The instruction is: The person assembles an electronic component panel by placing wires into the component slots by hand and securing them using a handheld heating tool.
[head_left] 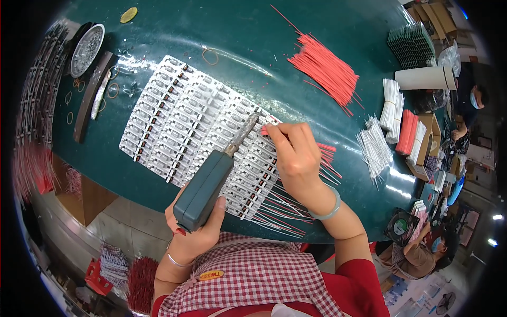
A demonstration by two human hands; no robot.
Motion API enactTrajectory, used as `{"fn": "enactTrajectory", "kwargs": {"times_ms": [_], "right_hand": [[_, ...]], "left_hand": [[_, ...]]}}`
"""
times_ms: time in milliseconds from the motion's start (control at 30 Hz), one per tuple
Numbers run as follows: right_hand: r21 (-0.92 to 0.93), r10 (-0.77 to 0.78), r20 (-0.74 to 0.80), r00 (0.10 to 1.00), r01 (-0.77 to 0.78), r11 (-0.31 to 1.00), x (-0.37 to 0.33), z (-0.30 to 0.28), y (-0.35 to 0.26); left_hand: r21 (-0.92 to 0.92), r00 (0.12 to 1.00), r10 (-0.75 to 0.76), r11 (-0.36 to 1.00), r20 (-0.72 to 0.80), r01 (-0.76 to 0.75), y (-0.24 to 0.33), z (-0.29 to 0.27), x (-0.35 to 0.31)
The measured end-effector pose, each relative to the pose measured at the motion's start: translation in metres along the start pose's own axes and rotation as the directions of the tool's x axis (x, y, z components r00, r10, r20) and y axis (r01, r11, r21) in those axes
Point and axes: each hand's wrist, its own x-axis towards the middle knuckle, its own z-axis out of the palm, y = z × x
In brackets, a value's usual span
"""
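Note:
My left hand (196,240) grips a dark green soldering gun (205,186). Its metal barrel slants up and right, with the tip over the upper right part of a panel of small white parts (177,113). Close by, my right hand (297,158) pinches red wires (264,130), their ends poking out left of the fingertips above the panel. Rows of small brown-black pieces run down the panel. Red and white wires (282,211) trail from its lower right side, partly behind my right forearm. Whether the gun's tip touches a part, I cannot tell.
A pile of red wires (325,66) lies at the back; white wire bundles (374,145) lie right. At left are a round dish (87,50), a dark curved bar (94,98) and rubber bands. A small fan (401,227) stands at the right edge, near co-workers.

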Motion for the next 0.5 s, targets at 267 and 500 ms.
{"fn": "enactTrajectory", "kwargs": {"times_ms": [267,500], "right_hand": [[-0.02,0.019,0.041,0.999,-0.018,1.0,-0.0011,0.0002,-0.001],[-0.023,0.08,0.017,0.997,-0.08,0.997,0.003,-0.001,-0.0058]], "left_hand": [[-0.019,1.0,0.009,1.0,0.027,-0.008,0.0046,0.0024,0.0048],[0.081,0.993,0.035,0.996,0.109,-0.044,0.003,0.0025,0.0057]]}}
